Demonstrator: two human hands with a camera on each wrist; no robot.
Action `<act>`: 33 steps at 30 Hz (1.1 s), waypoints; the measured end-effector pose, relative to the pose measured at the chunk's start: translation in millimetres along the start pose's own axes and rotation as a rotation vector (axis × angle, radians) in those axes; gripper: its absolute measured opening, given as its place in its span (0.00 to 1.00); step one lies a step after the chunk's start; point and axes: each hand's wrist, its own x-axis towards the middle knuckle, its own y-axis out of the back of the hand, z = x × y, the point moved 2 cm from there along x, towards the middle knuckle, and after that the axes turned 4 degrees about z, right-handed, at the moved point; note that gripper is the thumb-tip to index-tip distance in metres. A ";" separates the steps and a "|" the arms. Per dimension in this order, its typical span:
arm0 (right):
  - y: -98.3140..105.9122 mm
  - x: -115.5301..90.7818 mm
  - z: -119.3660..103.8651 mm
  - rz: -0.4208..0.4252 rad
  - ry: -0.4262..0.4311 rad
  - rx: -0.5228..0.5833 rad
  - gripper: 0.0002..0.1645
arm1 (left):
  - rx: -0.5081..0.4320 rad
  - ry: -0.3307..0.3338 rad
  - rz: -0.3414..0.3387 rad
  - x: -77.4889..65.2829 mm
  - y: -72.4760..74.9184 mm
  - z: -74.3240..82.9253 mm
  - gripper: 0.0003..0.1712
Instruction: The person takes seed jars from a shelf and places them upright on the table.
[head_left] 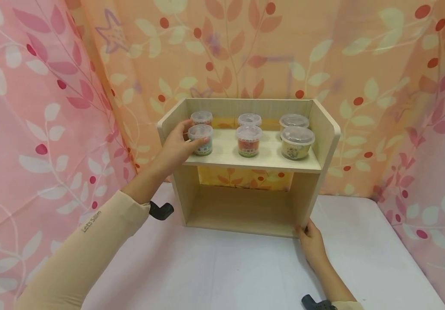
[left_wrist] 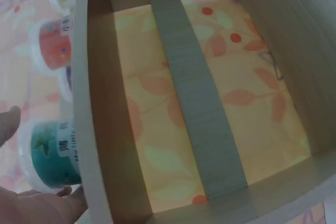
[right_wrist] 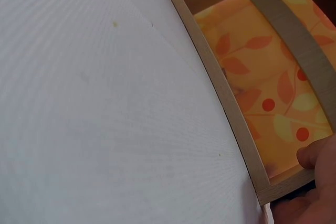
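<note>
A light wooden two-tier shelf (head_left: 242,162) stands on a white surface. My left hand (head_left: 180,142) is around the front-left tub (head_left: 203,148), a clear-lidded tub with a teal label, on the upper tier. Its thumb crosses the tub's front and its fingers reach the far side. In the left wrist view the teal tub (left_wrist: 52,153) sits between thumb and fingers. Low at the shelf's right front corner, my right hand (head_left: 312,243) grips the side panel. The right wrist view shows the right thumb (right_wrist: 310,156) inside the panel and the fingers outside.
On the upper tier stand a tub with an orange-red label (head_left: 248,146), a wider pale bowl (head_left: 297,148) with a clear lid, and a row of similar lidded tubs behind. Patterned curtains (head_left: 238,51) hang behind and at both sides.
</note>
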 end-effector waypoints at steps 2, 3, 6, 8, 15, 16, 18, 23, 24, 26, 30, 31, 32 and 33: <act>-0.4 0.2 1.5 0.007 0.004 -0.012 0.29 | -0.005 -0.001 -0.002 1.9 -0.2 -2.8 0.50; -0.6 0.1 1.9 0.010 0.005 -0.017 0.29 | -0.003 -0.003 -0.002 2.8 -0.4 -4.1 0.50; -0.7 -0.4 1.5 0.014 0.010 -0.031 0.28 | 0.003 -0.008 0.000 4.7 -0.9 -6.6 0.50; -0.5 -0.8 0.6 0.008 0.012 -0.033 0.29 | 0.013 -0.004 0.006 5.5 -1.3 -7.3 0.50; 0.0 -0.8 -1.8 0.007 0.005 -0.028 0.28 | -0.013 -0.003 0.030 2.6 -2.3 -5.3 0.50; -0.3 -0.7 -1.6 0.010 0.004 -0.028 0.28 | -0.026 -0.008 0.034 1.3 -2.2 -4.6 0.50; -1.3 -0.3 -1.1 0.013 0.006 -0.024 0.28 | -0.055 -0.016 0.039 -2.5 -1.5 -2.7 0.49; -3.4 -0.8 2.6 0.013 -0.002 -0.028 0.29 | -0.120 -0.026 0.033 -16.1 2.5 2.5 0.47; -3.6 -0.8 3.2 0.013 -0.005 -0.037 0.29 | -0.132 -0.024 0.030 -19.1 4.0 3.3 0.46; -3.8 -0.8 3.8 0.008 -0.008 -0.053 0.29 | -0.150 -0.019 0.024 -24.7 7.3 4.9 0.45; -2.6 0.0 3.6 0.011 -0.005 -0.087 0.31 | -0.157 -0.012 0.008 -33.2 12.6 4.8 0.47; -2.0 0.1 3.1 0.014 -0.004 -0.088 0.31 | -0.162 -0.009 -0.001 -35.3 13.2 4.0 0.47; -1.5 0.1 2.7 0.019 -0.005 -0.087 0.30 | -0.164 -0.007 -0.009 -37.7 13.8 2.9 0.48; -0.9 0.1 2.4 0.023 -0.005 -0.086 0.30 | -0.166 0.000 -0.016 -40.5 14.4 1.1 0.48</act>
